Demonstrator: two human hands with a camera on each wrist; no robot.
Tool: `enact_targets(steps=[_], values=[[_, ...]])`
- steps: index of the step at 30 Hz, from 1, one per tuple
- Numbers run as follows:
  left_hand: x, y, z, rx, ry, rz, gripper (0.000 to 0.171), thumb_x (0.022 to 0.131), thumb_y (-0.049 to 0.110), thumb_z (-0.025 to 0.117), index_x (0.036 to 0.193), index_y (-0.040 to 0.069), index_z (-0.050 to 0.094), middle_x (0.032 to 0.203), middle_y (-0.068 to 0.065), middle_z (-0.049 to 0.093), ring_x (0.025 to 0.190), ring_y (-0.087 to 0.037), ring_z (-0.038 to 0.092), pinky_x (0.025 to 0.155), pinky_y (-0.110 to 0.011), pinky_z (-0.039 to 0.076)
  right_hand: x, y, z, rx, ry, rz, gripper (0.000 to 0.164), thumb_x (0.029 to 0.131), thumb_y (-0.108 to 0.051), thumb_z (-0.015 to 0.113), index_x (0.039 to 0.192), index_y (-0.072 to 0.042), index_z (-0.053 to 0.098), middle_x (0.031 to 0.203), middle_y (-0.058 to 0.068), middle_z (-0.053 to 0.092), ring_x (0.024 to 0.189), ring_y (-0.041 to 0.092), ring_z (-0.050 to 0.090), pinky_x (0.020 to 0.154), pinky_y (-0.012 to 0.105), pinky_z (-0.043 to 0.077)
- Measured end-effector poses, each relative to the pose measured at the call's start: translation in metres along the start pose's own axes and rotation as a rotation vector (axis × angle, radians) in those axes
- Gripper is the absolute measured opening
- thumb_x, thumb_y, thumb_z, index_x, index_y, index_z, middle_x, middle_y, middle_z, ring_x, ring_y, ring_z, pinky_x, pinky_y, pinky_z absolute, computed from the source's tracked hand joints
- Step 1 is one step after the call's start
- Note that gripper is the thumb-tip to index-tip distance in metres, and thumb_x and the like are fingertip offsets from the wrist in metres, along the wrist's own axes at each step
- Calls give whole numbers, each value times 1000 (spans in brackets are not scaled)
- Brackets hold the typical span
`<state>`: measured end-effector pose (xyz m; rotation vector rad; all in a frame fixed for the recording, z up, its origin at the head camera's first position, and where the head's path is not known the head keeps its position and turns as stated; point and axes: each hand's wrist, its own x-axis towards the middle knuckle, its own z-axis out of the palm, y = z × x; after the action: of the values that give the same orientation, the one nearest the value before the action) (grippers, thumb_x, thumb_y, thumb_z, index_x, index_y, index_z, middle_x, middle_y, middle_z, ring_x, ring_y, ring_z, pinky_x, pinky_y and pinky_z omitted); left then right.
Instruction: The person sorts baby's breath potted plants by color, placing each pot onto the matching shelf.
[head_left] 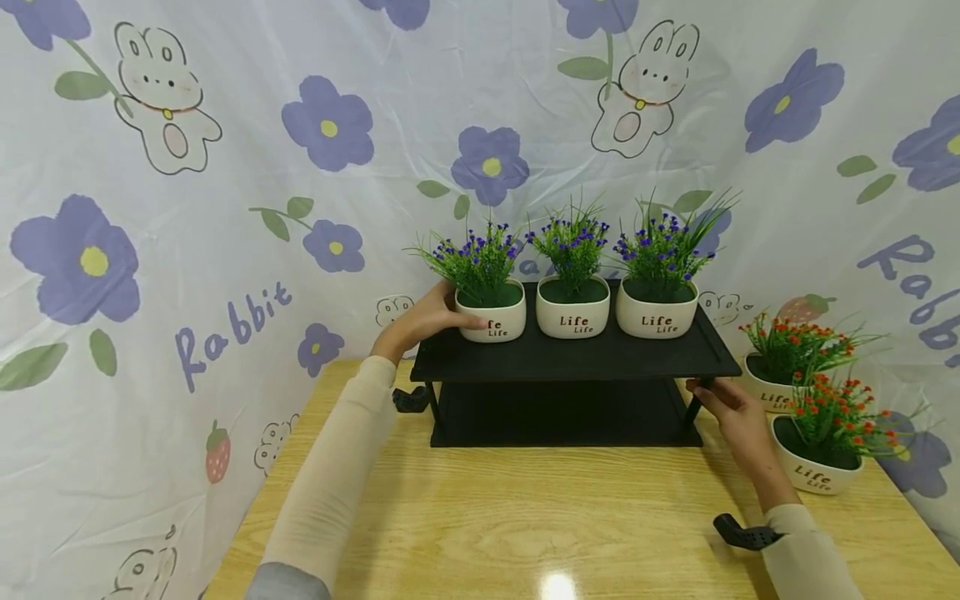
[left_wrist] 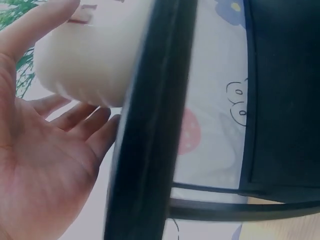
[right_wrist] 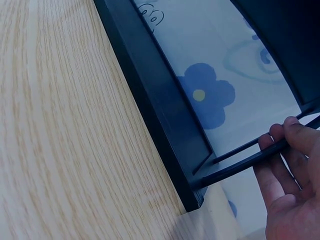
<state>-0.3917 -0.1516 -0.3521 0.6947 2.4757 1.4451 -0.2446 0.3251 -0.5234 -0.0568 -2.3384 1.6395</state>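
My left hand (head_left: 426,322) grips the leftmost white flowerpot (head_left: 504,328), thumb across its front lettering and fingers behind its side. This pot holds green grass and small purple flowers, and stands on the upper tier (head_left: 570,360) of a black two-tier shelf. In the left wrist view, the fingers (left_wrist: 80,116) curve around the base of the pot (left_wrist: 95,60). At the shelf's right end, my right hand (head_left: 741,423) holds a thin black support post (head_left: 692,408). The right wrist view shows the thumb and fingers pinching that post (right_wrist: 235,169).
Two more purple-flowered pots, a middle one (head_left: 573,317) and a right one (head_left: 657,317), stand on the upper tier. Two red-flowered pots, the rear (head_left: 772,393) and the front (head_left: 817,467), sit right of the shelf on the wooden table (head_left: 525,517). A patterned cloth (head_left: 247,250) hangs behind.
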Motion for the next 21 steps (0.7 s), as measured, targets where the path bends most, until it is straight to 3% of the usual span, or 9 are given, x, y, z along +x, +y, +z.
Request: enact_targets(steps=[7, 12, 16, 18, 21], values=[[-13, -7, -15, -25, 7, -95, 105, 78, 47, 81, 157, 23, 17, 158, -6, 33, 145, -27, 35, 117, -53, 31, -1, 0, -1, -12, 8, 25, 45, 99, -40, 54, 138, -16, 56, 127, 2, 66, 107, -13, 57, 87, 3, 45], [-25, -10, -27, -67, 34, -20, 93, 82, 43, 78, 155, 28, 23, 153, -1, 41, 143, -27, 37, 115, -55, 33, -1, 0, -1, -3, 10, 5, 44, 100, -38, 55, 137, -15, 57, 125, -1, 67, 107, -12, 58, 88, 3, 45], [-45, -2, -35, -134, 63, 47, 81, 89, 28, 74, 154, 22, 27, 150, -12, 45, 139, -36, 43, 111, -54, 39, 0, 1, -1, 20, 6, -21, 43, 100, -34, 55, 137, -13, 57, 123, -2, 68, 108, -11, 59, 88, 4, 46], [-57, 2, -38, -143, 105, 71, 72, 91, 22, 71, 152, 17, 33, 145, -17, 49, 132, -35, 51, 107, -50, 44, 0, 1, -1, 26, 3, -31, 42, 100, -33, 56, 137, -12, 57, 122, -3, 68, 108, -10, 59, 87, 4, 47], [-72, 3, -40, -145, 191, 103, 56, 94, 17, 68, 145, 12, 45, 134, -21, 58, 118, -25, 63, 99, -41, 52, 0, 0, 0, 33, 2, -25, 42, 100, -33, 56, 137, -13, 57, 123, -3, 67, 108, -11, 59, 87, 4, 47]])
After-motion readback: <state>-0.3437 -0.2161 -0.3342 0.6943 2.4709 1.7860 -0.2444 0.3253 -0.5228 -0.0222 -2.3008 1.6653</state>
